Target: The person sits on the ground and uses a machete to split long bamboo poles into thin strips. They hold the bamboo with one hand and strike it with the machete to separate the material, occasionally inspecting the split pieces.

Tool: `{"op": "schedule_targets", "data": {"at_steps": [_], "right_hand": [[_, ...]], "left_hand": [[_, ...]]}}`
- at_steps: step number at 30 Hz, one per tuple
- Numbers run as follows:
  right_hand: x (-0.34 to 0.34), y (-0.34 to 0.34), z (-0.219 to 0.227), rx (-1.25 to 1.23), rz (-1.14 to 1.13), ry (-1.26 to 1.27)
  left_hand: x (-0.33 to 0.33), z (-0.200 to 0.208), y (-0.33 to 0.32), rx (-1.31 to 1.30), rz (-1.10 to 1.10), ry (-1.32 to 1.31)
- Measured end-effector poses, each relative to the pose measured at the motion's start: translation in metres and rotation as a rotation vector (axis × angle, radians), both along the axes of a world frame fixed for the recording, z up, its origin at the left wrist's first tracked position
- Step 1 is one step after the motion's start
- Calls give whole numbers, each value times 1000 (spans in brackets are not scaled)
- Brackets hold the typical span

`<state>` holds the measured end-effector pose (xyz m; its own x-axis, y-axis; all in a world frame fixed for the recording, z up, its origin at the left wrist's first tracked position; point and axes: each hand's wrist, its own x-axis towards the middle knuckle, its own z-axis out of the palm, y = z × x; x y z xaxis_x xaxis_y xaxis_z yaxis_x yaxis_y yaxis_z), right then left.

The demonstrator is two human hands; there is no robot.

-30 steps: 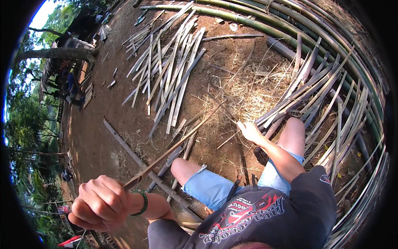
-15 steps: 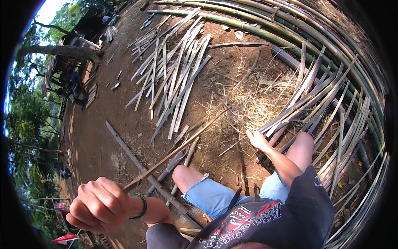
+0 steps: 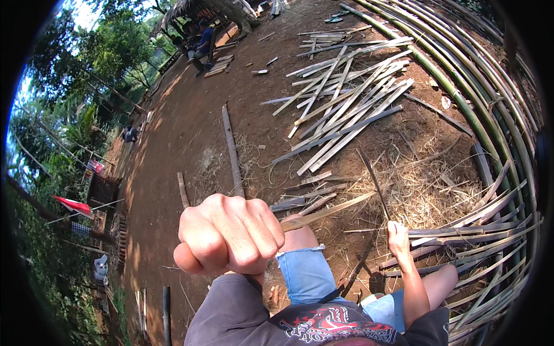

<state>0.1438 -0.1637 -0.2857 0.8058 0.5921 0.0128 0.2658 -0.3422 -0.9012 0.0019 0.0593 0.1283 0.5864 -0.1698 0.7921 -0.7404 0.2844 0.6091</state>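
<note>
My left hand (image 3: pixel 229 235) is a closed fist in the lower middle, gripping one end of a split bamboo strip (image 3: pixel 329 213). The strip slants up to the right from the fist, over my left knee. Further right, my right hand (image 3: pixel 397 237) is wrapped round the lower end of a long, thin, dark knife (image 3: pixel 374 181); its handle is hidden in the fingers. The blade points up and away from me. Its middle crosses close to the strip's far end; whether they touch I cannot tell. Pale shavings (image 3: pixel 427 190) lie on the ground beyond the right hand.
A loose heap of split bamboo slats (image 3: pixel 346 109) lies ahead. Long green bamboo poles (image 3: pixel 456 86) curve along the right, with more strips (image 3: pixel 490 236) near my right leg. A thin log (image 3: pixel 232 150) lies left. A person (image 3: pixel 205 40) sits far off by a shelter.
The view has swung left, so the slats and poles appear further right. My left fist has come toward the middle with the strip. The knife now shows more plainly, its blade pointing up.
</note>
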Motion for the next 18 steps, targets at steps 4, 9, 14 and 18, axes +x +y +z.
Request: {"op": "schedule_targets", "data": {"at_steps": [4,9,14,18], "right_hand": [[36,-34,-106,-254,-242,178],[14,-21,-56,-303,-149,227],[25,-45,-121,-323,-361,330],[31,-18,-65,-333,-235,259]], "left_hand": [[12,5,-6,-80,-36,27],[-2,-6,1,-94,66,10],[21,1,-13,-80,-62,19],[12,0,-8,-42,-22,41]]}}
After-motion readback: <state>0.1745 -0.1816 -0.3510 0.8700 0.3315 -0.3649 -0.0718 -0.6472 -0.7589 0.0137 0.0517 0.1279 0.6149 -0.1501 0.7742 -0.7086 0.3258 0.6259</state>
